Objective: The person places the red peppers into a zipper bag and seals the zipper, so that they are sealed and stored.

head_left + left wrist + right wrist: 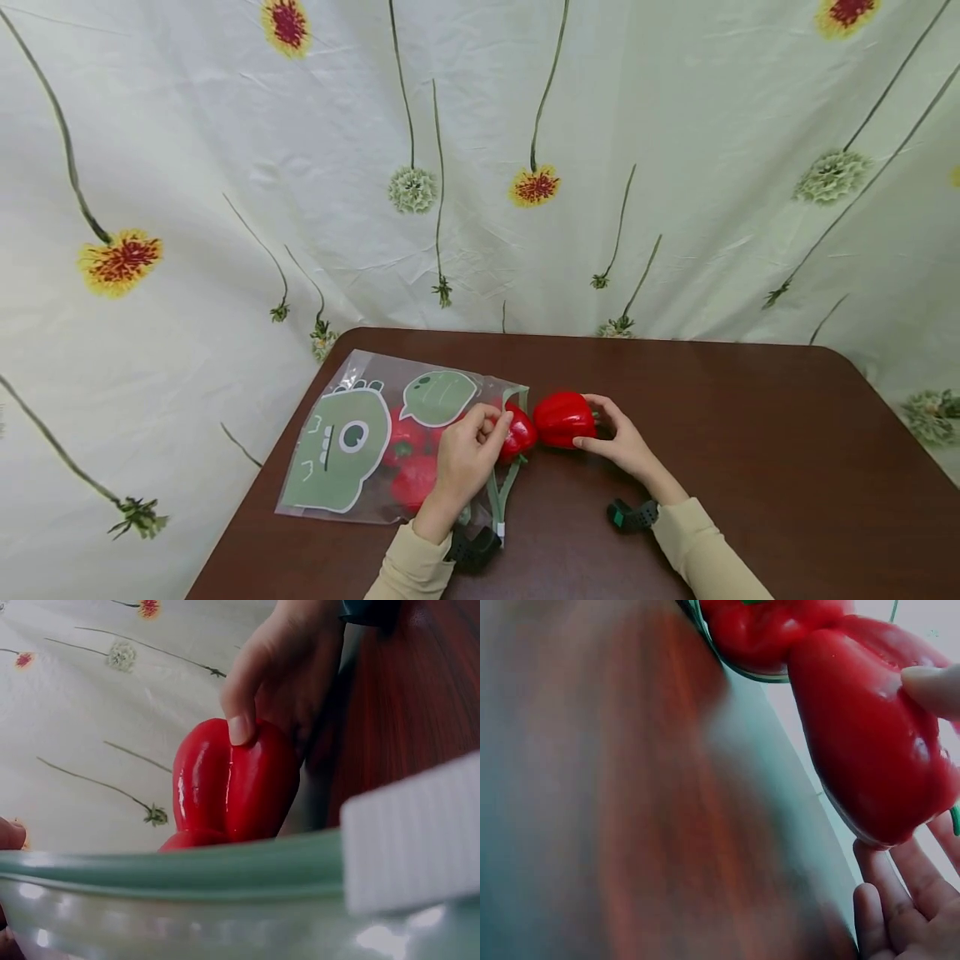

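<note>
A clear zip bag (431, 510) with green cartoon prints lies on the table, several red bell peppers (414, 482) showing through it. My left hand (463, 457) pinches the upper edge of its mouth. One red bell pepper (519, 437) sits at that mouth, partly behind the left fingers. My right hand (626, 446) grips another red bell pepper (561, 420) between thumb and fingers, its end close against the pepper in the mouth. In the left wrist view the bag's green rim (165, 874) and white slider (412, 836) cross in front of the held pepper (259, 780).
The brown table (750, 467) stretches to the right of the hands. Behind it hangs a white cloth (480, 117) with a flower print. Black bands (633, 517) are worn on the wrists.
</note>
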Motion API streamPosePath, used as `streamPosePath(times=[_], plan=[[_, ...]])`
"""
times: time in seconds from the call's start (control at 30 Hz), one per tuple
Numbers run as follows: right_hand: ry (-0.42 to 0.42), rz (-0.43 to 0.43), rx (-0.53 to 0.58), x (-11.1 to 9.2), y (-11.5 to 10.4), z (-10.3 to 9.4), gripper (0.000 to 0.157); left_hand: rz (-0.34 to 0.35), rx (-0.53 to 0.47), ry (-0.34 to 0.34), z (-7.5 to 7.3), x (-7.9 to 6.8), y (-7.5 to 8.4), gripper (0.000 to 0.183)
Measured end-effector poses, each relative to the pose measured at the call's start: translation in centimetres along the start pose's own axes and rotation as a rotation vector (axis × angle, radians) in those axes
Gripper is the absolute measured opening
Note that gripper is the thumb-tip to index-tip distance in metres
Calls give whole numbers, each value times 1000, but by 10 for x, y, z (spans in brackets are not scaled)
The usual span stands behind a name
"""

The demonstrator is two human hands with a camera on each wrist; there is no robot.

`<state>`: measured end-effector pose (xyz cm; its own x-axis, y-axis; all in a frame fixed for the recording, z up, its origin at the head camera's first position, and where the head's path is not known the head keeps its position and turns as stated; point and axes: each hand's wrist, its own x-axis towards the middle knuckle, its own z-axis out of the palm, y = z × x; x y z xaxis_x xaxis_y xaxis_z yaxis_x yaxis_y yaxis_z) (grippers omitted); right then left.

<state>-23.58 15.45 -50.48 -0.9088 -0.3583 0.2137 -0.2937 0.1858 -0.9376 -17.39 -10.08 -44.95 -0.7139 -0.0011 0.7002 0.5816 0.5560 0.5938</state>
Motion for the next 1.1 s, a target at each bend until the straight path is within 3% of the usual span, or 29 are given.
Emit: streamPosePath(times=[0.2, 0.5, 0.7, 0.9, 1.1], plan=[[-38, -33, 3, -4, -3, 2, 58, 10, 14, -10, 2, 1, 0, 11], [-155, -70, 15, -14, -39, 9, 55, 31, 4, -30, 3, 0, 0, 11], [-262, -117, 53, -14, -43, 23, 57, 30, 5, -64, 6, -1, 3, 11], [-290, -144, 82, -13, -42, 34, 57, 7, 2, -88, 8, -2, 5, 10], [-324, -123, 101, -12, -44, 43, 58, 29, -4, -103, 11, -3, 8, 10]])
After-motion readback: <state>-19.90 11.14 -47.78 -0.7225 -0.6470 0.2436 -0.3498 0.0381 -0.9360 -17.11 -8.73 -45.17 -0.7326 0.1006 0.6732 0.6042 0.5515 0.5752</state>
